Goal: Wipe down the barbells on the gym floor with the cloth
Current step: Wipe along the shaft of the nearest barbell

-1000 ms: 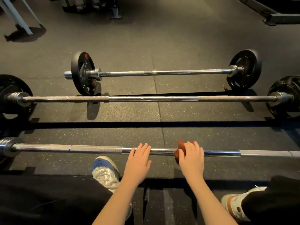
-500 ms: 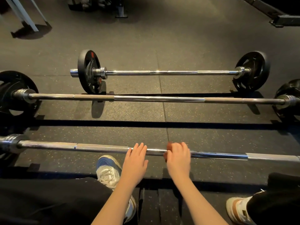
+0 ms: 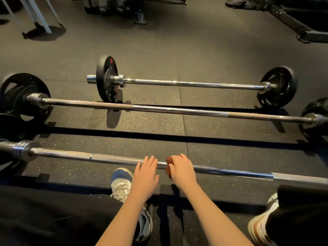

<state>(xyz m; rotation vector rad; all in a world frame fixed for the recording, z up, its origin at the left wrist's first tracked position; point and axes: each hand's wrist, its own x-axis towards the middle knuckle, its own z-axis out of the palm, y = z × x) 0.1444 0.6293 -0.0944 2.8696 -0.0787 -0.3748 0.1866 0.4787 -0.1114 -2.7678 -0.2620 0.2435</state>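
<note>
Three barbells lie side by side on the dark rubber floor. The nearest barbell (image 3: 113,158) runs across in front of me. My right hand (image 3: 182,170) grips a reddish-brown cloth (image 3: 169,160) wrapped over this bar near its middle. Just left of it, my left hand (image 3: 145,174) rests on the same bar with straight fingers. Beyond lie the middle barbell (image 3: 177,110) with large black plates and the far barbell (image 3: 186,83) with smaller black plates.
My two shoes (image 3: 122,183) (image 3: 259,226) stand on the floor close behind the near bar. White frame legs (image 3: 38,16) stand at the back left, and a dark rack base (image 3: 300,27) lies at the back right.
My right hand has slid the cloth leftward along the near bar, closing the gap to my left hand. The view has shifted so the barbells appear further right and tilted.
</note>
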